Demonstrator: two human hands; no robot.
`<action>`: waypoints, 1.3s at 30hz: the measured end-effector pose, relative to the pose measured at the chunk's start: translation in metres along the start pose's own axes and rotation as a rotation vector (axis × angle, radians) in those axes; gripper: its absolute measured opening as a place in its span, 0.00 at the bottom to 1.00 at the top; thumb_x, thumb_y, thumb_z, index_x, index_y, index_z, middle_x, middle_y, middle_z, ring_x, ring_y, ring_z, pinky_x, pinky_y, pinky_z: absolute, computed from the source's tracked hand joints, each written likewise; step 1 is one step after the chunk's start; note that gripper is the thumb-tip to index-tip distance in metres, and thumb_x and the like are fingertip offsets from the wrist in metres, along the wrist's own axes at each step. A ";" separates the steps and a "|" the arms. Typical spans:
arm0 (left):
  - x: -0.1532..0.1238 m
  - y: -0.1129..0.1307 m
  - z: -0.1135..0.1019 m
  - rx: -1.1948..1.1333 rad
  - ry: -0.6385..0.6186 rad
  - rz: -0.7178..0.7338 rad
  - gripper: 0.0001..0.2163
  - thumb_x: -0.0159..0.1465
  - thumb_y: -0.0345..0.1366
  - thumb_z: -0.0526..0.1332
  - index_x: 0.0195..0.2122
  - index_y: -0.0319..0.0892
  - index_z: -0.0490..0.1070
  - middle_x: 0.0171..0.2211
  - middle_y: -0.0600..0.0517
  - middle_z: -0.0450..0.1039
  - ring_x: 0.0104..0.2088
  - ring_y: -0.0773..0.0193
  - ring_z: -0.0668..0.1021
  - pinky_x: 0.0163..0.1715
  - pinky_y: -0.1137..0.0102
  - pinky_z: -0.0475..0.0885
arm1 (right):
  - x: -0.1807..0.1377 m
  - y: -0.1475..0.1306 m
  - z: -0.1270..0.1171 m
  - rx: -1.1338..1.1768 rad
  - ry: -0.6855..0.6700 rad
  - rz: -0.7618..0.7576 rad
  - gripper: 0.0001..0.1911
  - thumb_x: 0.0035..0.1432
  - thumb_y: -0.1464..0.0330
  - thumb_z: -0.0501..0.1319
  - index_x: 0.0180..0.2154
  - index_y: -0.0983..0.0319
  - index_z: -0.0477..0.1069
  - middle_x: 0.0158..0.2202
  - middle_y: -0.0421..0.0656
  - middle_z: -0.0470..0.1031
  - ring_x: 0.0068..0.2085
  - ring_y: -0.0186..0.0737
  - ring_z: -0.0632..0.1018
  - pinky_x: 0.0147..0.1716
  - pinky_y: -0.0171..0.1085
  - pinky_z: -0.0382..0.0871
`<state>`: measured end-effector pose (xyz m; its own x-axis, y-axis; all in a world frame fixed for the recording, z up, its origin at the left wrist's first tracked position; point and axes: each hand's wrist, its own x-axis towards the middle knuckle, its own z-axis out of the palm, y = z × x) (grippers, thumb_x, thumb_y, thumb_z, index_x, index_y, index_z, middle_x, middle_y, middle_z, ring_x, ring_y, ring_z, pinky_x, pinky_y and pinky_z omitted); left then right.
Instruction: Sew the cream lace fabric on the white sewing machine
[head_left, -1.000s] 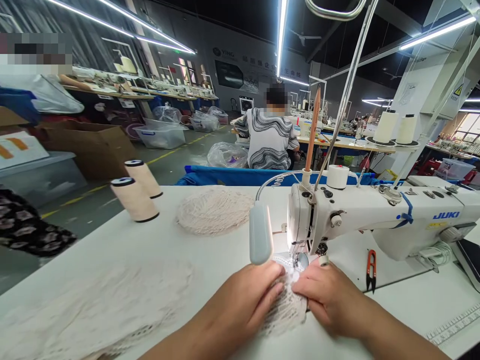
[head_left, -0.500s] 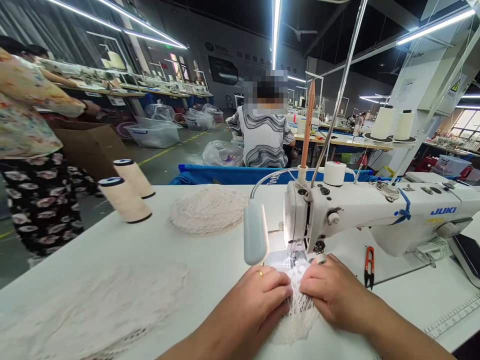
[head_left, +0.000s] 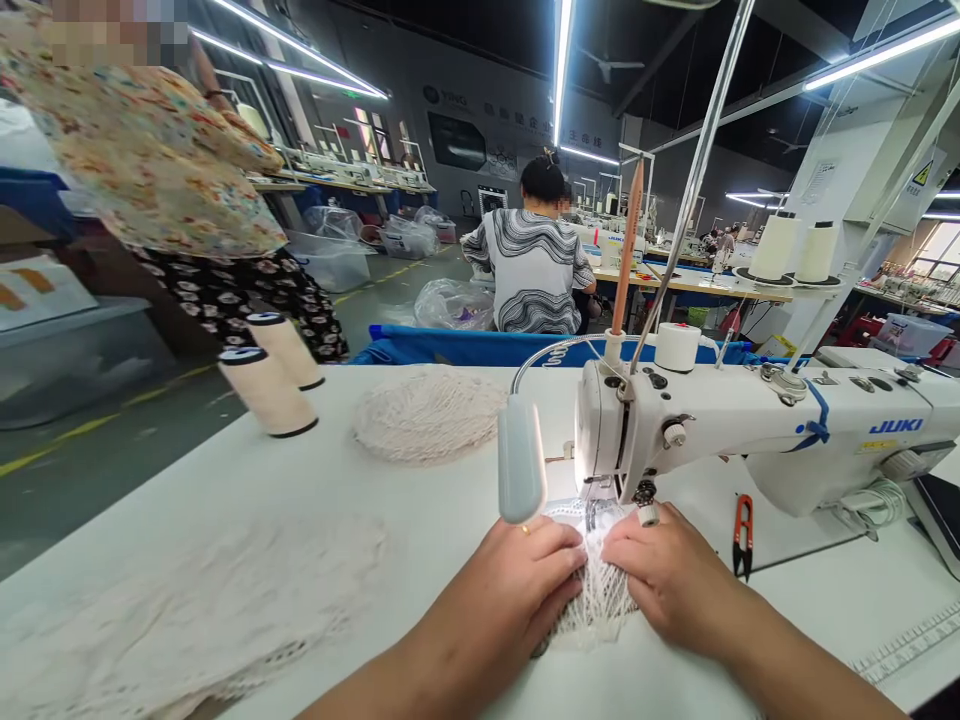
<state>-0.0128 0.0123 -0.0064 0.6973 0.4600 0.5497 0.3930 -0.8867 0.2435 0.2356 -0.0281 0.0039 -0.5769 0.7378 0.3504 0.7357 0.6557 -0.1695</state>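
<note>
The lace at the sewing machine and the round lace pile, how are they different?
The lace at the sewing machine has the left hand and right hand on it; no hand touches the round lace pile. The lace is brightly lit near the machine; the round lace pile looks dimmer. Both are pale and lie on the white table.

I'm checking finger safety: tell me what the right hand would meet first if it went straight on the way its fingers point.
Most likely the left hand, which faces the right hand across a narrow strip of white lace. Exact depth is hard to judge.
</note>
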 end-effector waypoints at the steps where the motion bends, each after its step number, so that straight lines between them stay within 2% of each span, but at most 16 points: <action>1: 0.001 0.000 -0.001 0.003 -0.005 -0.005 0.11 0.76 0.29 0.53 0.44 0.46 0.76 0.46 0.51 0.81 0.41 0.55 0.81 0.40 0.60 0.68 | 0.000 0.001 0.001 -0.005 0.011 0.006 0.16 0.62 0.81 0.60 0.46 0.57 0.75 0.43 0.44 0.80 0.44 0.47 0.73 0.46 0.43 0.67; 5: 0.002 0.000 -0.001 -0.001 0.049 0.017 0.15 0.77 0.28 0.50 0.49 0.47 0.77 0.48 0.49 0.81 0.42 0.57 0.80 0.40 0.60 0.68 | -0.001 0.004 0.004 -0.005 0.031 0.000 0.18 0.60 0.81 0.61 0.47 0.57 0.76 0.44 0.44 0.81 0.45 0.48 0.74 0.47 0.44 0.67; 11: -0.002 0.008 0.003 -0.081 0.025 0.141 0.13 0.76 0.28 0.53 0.47 0.48 0.77 0.43 0.52 0.81 0.40 0.58 0.78 0.45 0.59 0.67 | -0.001 -0.003 -0.003 0.023 -0.017 -0.055 0.12 0.62 0.80 0.62 0.41 0.58 0.74 0.42 0.42 0.81 0.44 0.46 0.75 0.45 0.43 0.65; 19: -0.005 0.002 0.008 -0.015 0.097 0.119 0.13 0.77 0.29 0.52 0.45 0.47 0.76 0.43 0.52 0.81 0.39 0.58 0.79 0.43 0.59 0.66 | -0.002 -0.004 -0.003 0.018 -0.055 -0.019 0.14 0.63 0.80 0.62 0.46 0.57 0.75 0.43 0.42 0.80 0.46 0.47 0.74 0.44 0.42 0.64; 22: -0.004 0.002 0.009 0.015 0.106 0.139 0.16 0.74 0.24 0.50 0.43 0.47 0.77 0.41 0.52 0.81 0.36 0.59 0.79 0.42 0.60 0.67 | -0.002 -0.004 -0.003 0.015 -0.045 -0.021 0.14 0.64 0.79 0.62 0.47 0.57 0.75 0.43 0.42 0.80 0.46 0.47 0.74 0.44 0.42 0.64; 26: -0.004 0.002 0.009 0.016 0.087 0.172 0.18 0.69 0.20 0.51 0.42 0.47 0.77 0.38 0.53 0.81 0.34 0.60 0.78 0.40 0.60 0.69 | -0.003 -0.005 -0.001 0.034 -0.018 -0.045 0.13 0.65 0.79 0.61 0.46 0.57 0.76 0.42 0.43 0.79 0.46 0.47 0.74 0.47 0.43 0.66; 32: -0.006 -0.003 0.009 0.037 0.074 0.129 0.18 0.61 0.18 0.55 0.44 0.46 0.76 0.42 0.52 0.82 0.37 0.57 0.80 0.41 0.59 0.67 | -0.003 -0.002 0.002 0.015 -0.032 -0.022 0.15 0.65 0.79 0.61 0.48 0.57 0.76 0.44 0.44 0.80 0.46 0.48 0.74 0.46 0.44 0.67; 36: -0.006 -0.005 0.008 0.073 0.042 0.091 0.19 0.59 0.20 0.57 0.47 0.46 0.76 0.44 0.52 0.83 0.40 0.54 0.80 0.41 0.59 0.68 | -0.002 0.000 0.006 0.025 -0.002 0.011 0.15 0.63 0.79 0.61 0.48 0.57 0.76 0.47 0.45 0.81 0.46 0.48 0.74 0.46 0.44 0.67; 39: -0.002 -0.005 0.006 0.075 0.027 0.078 0.18 0.62 0.22 0.57 0.48 0.45 0.77 0.45 0.51 0.83 0.40 0.53 0.80 0.41 0.58 0.68 | 0.000 0.001 0.008 0.046 0.051 0.037 0.17 0.60 0.81 0.60 0.46 0.59 0.76 0.49 0.44 0.81 0.46 0.48 0.74 0.46 0.44 0.68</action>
<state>-0.0127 0.0156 -0.0135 0.7114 0.3877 0.5861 0.3829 -0.9132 0.1394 0.2335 -0.0268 -0.0037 -0.5303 0.7532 0.3892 0.7384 0.6359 -0.2245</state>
